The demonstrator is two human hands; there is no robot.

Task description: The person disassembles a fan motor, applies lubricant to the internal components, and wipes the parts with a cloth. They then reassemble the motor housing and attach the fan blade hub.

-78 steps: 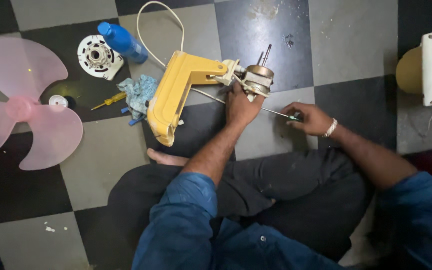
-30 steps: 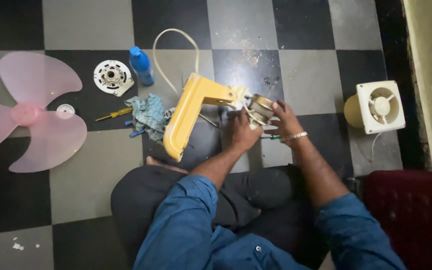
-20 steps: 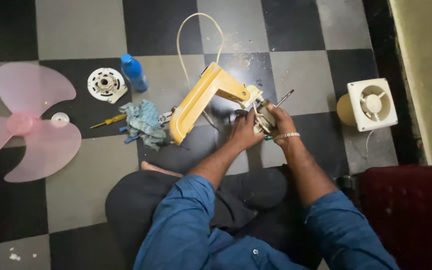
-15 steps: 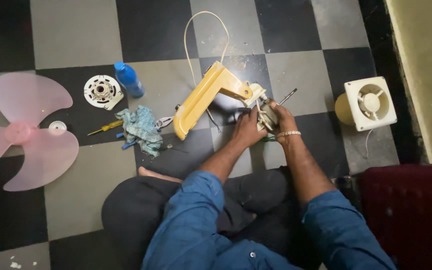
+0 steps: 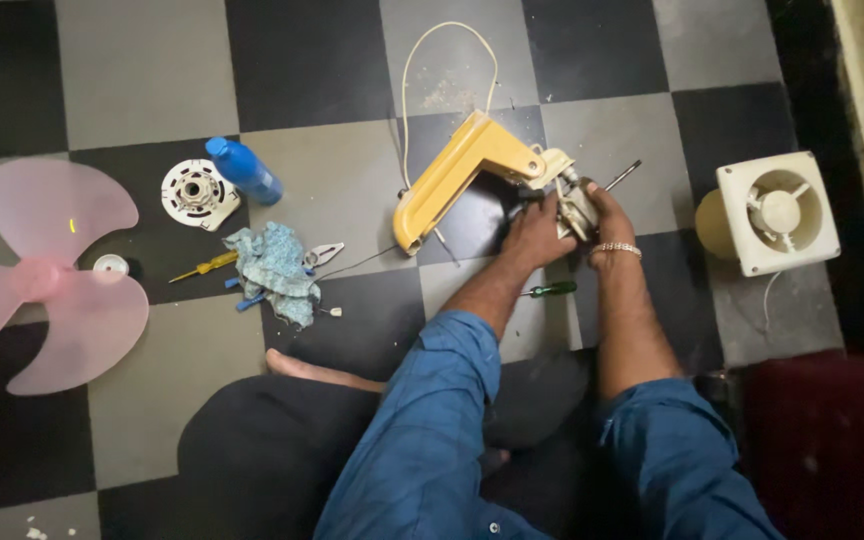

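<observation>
Near the upper middle of the frame, both hands close around the small fan motor (image 5: 574, 200) fixed to the end of a yellow fan neck (image 5: 457, 178), which lies angled across the checkered floor (image 5: 142, 60). The left hand (image 5: 537, 228) grips the motor from the left side with its fingers curled on it, and the right hand (image 5: 607, 215), a bracelet at its wrist, clasps it from the right; the motor shaft (image 5: 622, 175) sticks out toward the upper right. A white cord (image 5: 412, 70) loops up from the neck toward the top edge. A green-handled screwdriver (image 5: 550, 289) lies on the floor between the two forearms, just below the hands. In the left half, well apart from the hands, lie a pink fan blade (image 5: 47, 280), a white round fan part (image 5: 197, 192) with a blue bottle (image 5: 244, 170) touching its upper right, a yellow-handled screwdriver (image 5: 204, 266), and a crumpled blue rag (image 5: 274, 268) with pliers (image 5: 324, 254) just beside it. At the right stands a white exhaust fan (image 5: 777, 212).
</observation>
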